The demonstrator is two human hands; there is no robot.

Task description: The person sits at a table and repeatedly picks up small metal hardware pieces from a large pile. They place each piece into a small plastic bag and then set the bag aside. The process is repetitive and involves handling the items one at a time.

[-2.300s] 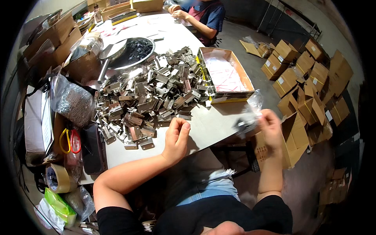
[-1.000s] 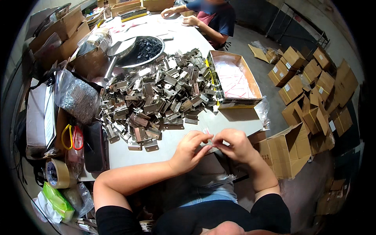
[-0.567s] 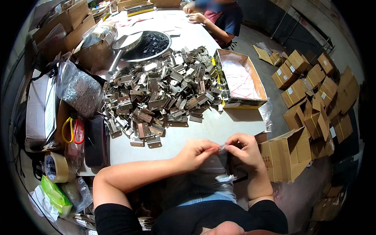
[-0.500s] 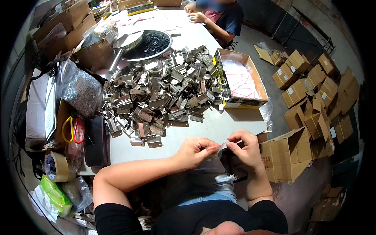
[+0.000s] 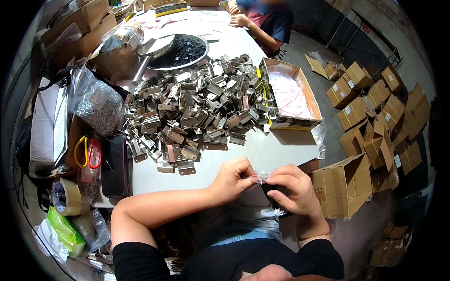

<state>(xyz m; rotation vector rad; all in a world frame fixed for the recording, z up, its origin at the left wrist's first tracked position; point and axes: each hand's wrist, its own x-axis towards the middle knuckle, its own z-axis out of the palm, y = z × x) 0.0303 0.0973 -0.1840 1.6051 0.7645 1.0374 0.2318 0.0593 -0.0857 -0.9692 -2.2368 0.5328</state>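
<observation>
In front of my body, past the table's near edge, both hands meet at a small clear plastic bag (image 5: 260, 176) with a hint of red on it. My left hand (image 5: 234, 177) pinches it between thumb and forefinger. My right hand (image 5: 295, 189) reaches it with the fingertips, its thumb held apart below. What the bag contains, I cannot make out. Beyond the hands a large heap of metal brackets (image 5: 197, 107) covers the middle of the white table (image 5: 215, 161). On the right edge stands an open box (image 5: 307, 100) of clear bags with red lines.
Behind the heap sits a metal bowl (image 5: 204, 51) of small black parts, a metal scoop (image 5: 141, 70) across its rim. Scissors (image 5: 95, 154), tape (image 5: 68, 197) and a dark case (image 5: 115, 168) line the left. Cartons (image 5: 344, 187) stand at right. Another person (image 5: 269, 28) sits at the far end.
My right hand has turned and lowered slightly, its thumb coming away from the fingers. The bag is now bunched closer to my left fingertips.
</observation>
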